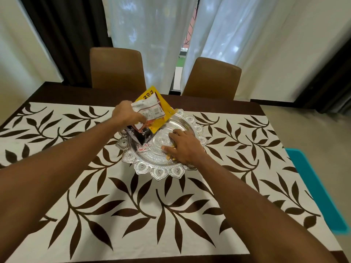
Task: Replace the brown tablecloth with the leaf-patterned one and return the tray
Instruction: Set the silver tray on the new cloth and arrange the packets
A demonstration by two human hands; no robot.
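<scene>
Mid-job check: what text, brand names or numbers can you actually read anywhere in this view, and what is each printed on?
"T" above "DN", cut off: black letters on the yellow packet in the left hand.
White packet: barcode and small print, too blurred to read.
Black packet: pale lettering, too blurred to read.
Silver tray, leaf-patterned tablecloth: no text.

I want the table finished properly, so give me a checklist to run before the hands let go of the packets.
1. Leaf-patterned cloth laid flat on the table: ok.
2. Silver tray resting on the cloth: ok.
3. Left hand gripping the snack packets: ok.
4. Packets settled flat in the tray: not ok, partly lifted.
5. Right hand pressing small items in the tray: ok; what they are, cannot tell.
6. Brown cloth put away: cannot tell.
</scene>
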